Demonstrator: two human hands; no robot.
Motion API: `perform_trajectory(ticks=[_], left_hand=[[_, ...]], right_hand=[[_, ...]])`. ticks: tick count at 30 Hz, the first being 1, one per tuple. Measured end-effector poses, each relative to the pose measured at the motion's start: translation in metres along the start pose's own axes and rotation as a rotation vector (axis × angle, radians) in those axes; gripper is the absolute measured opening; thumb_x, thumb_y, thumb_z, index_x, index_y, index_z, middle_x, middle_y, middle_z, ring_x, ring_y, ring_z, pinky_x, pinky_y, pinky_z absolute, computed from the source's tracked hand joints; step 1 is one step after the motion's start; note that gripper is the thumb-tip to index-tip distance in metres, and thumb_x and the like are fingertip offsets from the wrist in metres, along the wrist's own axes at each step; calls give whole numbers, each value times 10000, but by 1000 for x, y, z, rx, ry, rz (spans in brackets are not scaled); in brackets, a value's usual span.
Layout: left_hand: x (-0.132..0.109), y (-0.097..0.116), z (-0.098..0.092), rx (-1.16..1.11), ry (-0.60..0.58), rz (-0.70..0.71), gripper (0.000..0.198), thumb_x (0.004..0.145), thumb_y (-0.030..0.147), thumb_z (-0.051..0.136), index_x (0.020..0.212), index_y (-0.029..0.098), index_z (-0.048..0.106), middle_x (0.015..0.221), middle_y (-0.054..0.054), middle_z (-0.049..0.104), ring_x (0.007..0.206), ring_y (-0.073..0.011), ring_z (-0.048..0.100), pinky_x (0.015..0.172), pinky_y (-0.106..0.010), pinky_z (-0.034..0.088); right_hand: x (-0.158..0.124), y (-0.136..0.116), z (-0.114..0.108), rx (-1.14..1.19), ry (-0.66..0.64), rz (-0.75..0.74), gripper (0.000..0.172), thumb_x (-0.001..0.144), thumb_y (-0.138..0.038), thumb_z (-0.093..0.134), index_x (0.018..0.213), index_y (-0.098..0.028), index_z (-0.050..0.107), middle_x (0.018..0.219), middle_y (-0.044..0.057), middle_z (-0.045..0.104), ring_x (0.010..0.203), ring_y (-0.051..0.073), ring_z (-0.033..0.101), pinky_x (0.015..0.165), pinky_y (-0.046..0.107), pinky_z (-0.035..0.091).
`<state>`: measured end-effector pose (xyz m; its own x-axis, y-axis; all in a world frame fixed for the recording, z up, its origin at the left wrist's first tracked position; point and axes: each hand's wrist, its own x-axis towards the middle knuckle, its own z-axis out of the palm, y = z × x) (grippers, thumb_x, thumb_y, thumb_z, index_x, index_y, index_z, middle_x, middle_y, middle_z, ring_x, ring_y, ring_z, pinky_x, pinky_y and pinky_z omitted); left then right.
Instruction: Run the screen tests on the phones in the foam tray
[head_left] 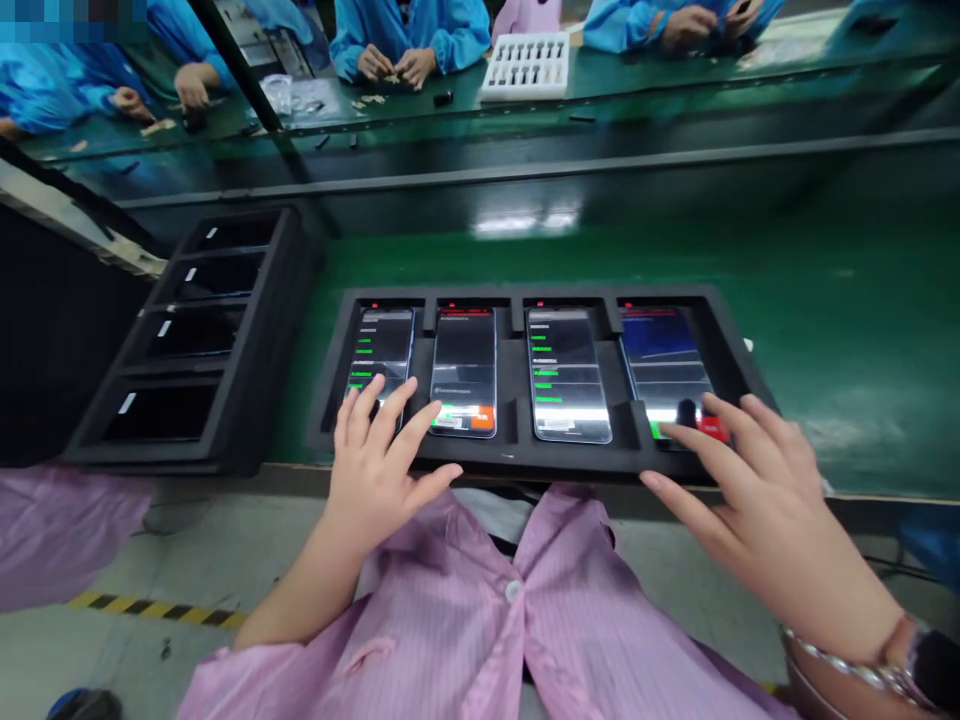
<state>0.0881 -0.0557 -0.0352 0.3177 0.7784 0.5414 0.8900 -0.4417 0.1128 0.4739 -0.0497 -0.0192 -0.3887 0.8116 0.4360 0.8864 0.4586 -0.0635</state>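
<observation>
Several smartphones lie face up in separate slots of a black foam tray (480, 462), their screens lit. My left hand (379, 460) is open, fingers spread over the leftmost phone (385, 345); its index fingertip is at the lower left of the second phone (465, 360), by a green and white area. The third phone (570, 375) shows lines of green and white text, with no hand on it. My right hand (757, 490) is open above the rightmost phone (664, 350), index fingertip at the green area low on its screen. Whether the fingertips touch the glass I cannot tell.
Left of the tray stands another black foam tray (244, 370) with several dark-screened phones. Both rest on a green bench (840, 350). Beyond a raised ledge, people in blue sleeves (461, 30) handle small parts near a white parts tray (525, 70) and plastic bags (300, 97).
</observation>
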Motion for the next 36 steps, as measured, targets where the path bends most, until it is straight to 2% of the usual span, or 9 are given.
perform_trajectory(ticks=[6,11,16,19,21,25,29,33,36], left_hand=[[12,-1,-13,-112,33,-36,493,985,498,688,1396,236,609,1516,-168,574,1532,-416,400,1263,-652,322],[21,-7,-6,-93,58,-67,412,977,499,692,1289,233,669,1475,-152,612,1489,-402,457,1267,-639,312],[18,1,-12,-53,-108,-146,478,995,601,643,1334,265,664,1562,-148,549,1495,-411,432,1286,-740,90],[23,6,-17,-54,-242,-184,523,992,640,636,1349,260,674,1584,-180,504,1427,-414,490,1249,-804,120],[34,4,-15,-29,-325,-178,586,949,691,666,1344,260,690,1571,-192,508,1389,-432,510,1215,-852,137],[61,-9,-3,4,-392,-170,626,901,720,708,1353,286,700,1560,-167,530,1380,-453,508,1208,-857,172],[70,-15,2,-10,-337,-180,570,938,679,694,1343,278,707,1580,-167,513,1383,-441,520,1224,-839,156],[56,-9,-1,-63,-131,-197,469,967,637,684,1309,317,708,1543,-111,557,1400,-386,507,1276,-778,49],[48,-7,1,-63,-131,-203,465,974,614,681,1310,294,704,1555,-121,548,1437,-393,470,1286,-756,69]], right_hand=[[28,-14,-7,152,82,-59,427,1073,-455,577,1393,-173,564,1464,256,526,1473,463,439,1207,693,382],[43,-31,3,216,39,-118,405,1079,-457,560,1376,-183,570,1465,242,533,1458,473,448,1195,746,354],[39,-33,13,195,-22,-108,430,1094,-511,470,1316,-172,614,1421,242,540,1335,481,540,1142,784,365],[40,-29,16,125,-57,-82,568,1096,-617,367,1311,-175,652,1434,255,518,1312,491,551,1112,817,359],[46,-25,19,60,-111,-71,714,1081,-702,268,1301,-165,684,1445,277,498,1308,509,539,1048,815,417],[69,-19,27,-45,-137,-48,823,1057,-746,188,1272,-158,723,1431,276,520,1220,512,573,988,799,466],[80,-21,29,-12,-120,-15,770,1054,-724,277,1285,-143,726,1422,296,528,1232,544,562,1011,824,428],[71,-34,27,65,-111,-46,702,1081,-658,330,1396,-122,656,1519,299,454,1390,552,449,1111,808,368],[65,-41,30,56,-97,-43,683,1085,-652,336,1410,-132,637,1553,290,434,1440,566,396,1140,854,280]])
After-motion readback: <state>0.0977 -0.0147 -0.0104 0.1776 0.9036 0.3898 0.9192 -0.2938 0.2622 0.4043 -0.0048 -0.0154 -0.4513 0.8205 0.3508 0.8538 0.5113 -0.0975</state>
